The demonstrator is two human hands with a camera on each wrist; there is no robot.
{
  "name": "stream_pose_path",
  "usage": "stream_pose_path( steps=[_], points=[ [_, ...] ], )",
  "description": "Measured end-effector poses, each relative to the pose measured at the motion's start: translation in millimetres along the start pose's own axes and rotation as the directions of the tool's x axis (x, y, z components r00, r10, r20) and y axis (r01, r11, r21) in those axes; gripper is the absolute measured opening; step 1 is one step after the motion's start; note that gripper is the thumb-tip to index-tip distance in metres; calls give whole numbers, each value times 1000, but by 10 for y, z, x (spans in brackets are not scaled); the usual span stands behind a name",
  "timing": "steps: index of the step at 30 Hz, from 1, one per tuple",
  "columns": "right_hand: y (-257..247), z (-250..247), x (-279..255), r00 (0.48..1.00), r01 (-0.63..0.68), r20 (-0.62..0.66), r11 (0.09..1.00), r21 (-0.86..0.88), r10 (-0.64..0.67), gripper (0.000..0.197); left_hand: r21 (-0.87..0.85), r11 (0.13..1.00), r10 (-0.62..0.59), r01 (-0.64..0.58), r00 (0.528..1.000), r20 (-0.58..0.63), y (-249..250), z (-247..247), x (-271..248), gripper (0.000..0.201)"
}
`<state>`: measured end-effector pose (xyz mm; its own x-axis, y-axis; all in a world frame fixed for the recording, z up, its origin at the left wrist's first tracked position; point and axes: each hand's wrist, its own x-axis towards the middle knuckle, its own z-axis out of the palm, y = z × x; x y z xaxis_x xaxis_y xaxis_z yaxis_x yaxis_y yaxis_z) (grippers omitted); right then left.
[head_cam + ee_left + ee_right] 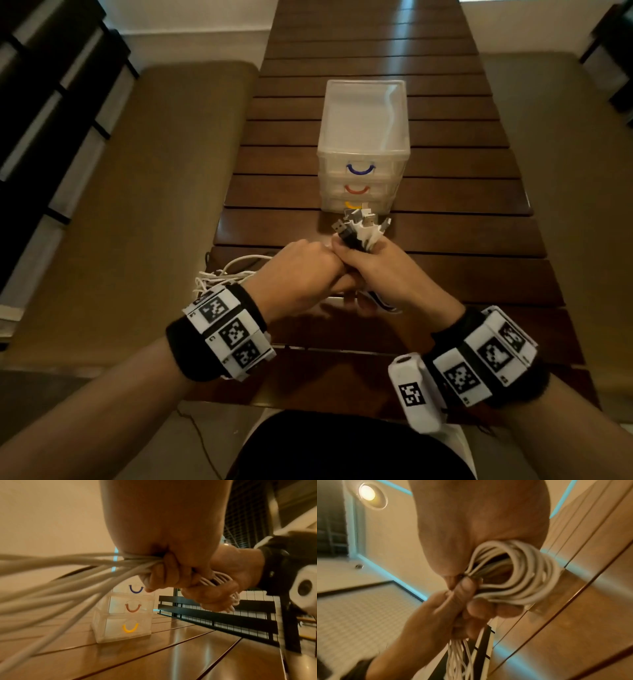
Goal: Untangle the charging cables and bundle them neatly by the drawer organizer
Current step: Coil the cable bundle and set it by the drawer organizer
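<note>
Both hands meet above the near part of the slatted wooden table (pixel 462 236). My right hand (pixel 368 262) grips a bundle of white and black charging cables (pixel 358 229), whose USB plugs stick up out of the fist. In the right wrist view the cables form white loops (pixel 523 574) held by my right hand (pixel 471 586). My left hand (pixel 308 270) grips the same cables right beside it, and the loose white lengths (pixel 226 274) trail left over the table edge. The left wrist view shows these strands (pixel 68 577) running out of my left hand (pixel 164 573). The clear three-drawer organizer (pixel 363 144) stands just beyond the plugs.
Tan cushioned benches flank the table on the left (pixel 137 205) and right (pixel 565 164). A dark shelf unit (pixel 41 102) stands at the far left. The organizer (pixel 123 616) has blue, red and yellow handles, and all its drawers are closed.
</note>
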<state>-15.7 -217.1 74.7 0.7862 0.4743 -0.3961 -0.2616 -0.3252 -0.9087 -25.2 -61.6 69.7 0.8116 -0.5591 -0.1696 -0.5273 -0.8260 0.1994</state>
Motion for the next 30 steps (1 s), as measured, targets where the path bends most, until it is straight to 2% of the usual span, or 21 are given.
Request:
stream_pose_path(
  steps=[2, 4, 7, 11, 14, 17, 18, 20, 21, 22, 23, 24, 25, 26, 27, 28, 29, 30],
  points=[
    [12, -10, -28, 1000, -25, 16, 999, -37, 25, 51, -111, 994, -29, 24, 999, -40, -78, -10, -39, 67],
    [24, -18, -57, 999, 3, 48, 988, -151, 4, 51, -240, 970, -43, 34, 999, -30, -193, -40, -90, 75],
    [-12, -12, -106, 991, 19, 131, 974, -227, 11, 37, -337, 940, -30, 42, 999, 39, -352, -92, -127, 69],
    [-54, -25, -163, 969, -4, 242, 978, -207, 55, 38, -467, 876, -77, 122, 990, 115, -481, -171, -77, 61],
    [-12, -60, -155, 961, -7, 262, 954, -300, 89, 33, -527, 830, -93, 182, 977, 192, -507, -227, -26, 41],
    [23, -114, -105, 961, -34, 243, 927, -375, 133, 33, -548, 814, -89, 192, 974, 210, -499, -235, 12, 39],
    [5, -126, -88, 964, -44, 224, 921, -388, 140, 32, -537, 827, -92, 167, 982, 164, -495, -241, 7, 45],
    [3, -164, -32, 962, -39, 226, 895, -444, 154, 33, -467, 882, -85, 61, 996, -32, -428, -285, -26, 72],
    [5, -185, -23, 961, -31, 233, 891, -452, 151, 35, -395, 918, -27, -29, 990, -135, -334, -338, -40, 85],
    [-34, -199, -18, 956, -61, 235, 905, -421, 174, 34, -261, 955, 88, -142, 974, -207, -193, -397, -56, 90],
    [-44, -227, -1, 954, -114, 218, 919, -378, 208, 29, -84, 968, 216, -238, 953, -214, -23, -448, -61, 89],
    [-48, -250, -2, 939, -175, 216, 912, -371, 268, 30, 87, 952, 305, -295, 941, -147, 135, -449, -38, 90],
    [-48, -257, 14, 900, -247, 238, 877, -412, 366, 33, 209, 929, 320, -305, 946, -46, 272, -426, 2, 95],
    [-71, -263, 18, 893, -281, 191, 837, -470, 407, 27, 274, 925, 262, -264, 964, 43, 349, -369, 66, 101],
    [-87, -296, -5, 911, -253, 145, 800, -543, 386, 15, 286, 938, 177, -194, 980, 85, 396, -322, 127, 107],
    [-112, -301, -14, 922, -187, 165, 777, -601, 351, 12, 272, 953, 115, -134, 990, 85, 412, -275, 180, 114],
    [-121, -290, 21, 918, -109, 219, 743, -661, 330, 19, 264, 959, 87, -101, 994, 63, 411, -239, 226, 121],
    [-121, -288, 24, 916, -58, 253, 725, -686, 312, 18, 268, 959, 78, -87, 996, 45, 400, -212, 256, 127]
  ],
)
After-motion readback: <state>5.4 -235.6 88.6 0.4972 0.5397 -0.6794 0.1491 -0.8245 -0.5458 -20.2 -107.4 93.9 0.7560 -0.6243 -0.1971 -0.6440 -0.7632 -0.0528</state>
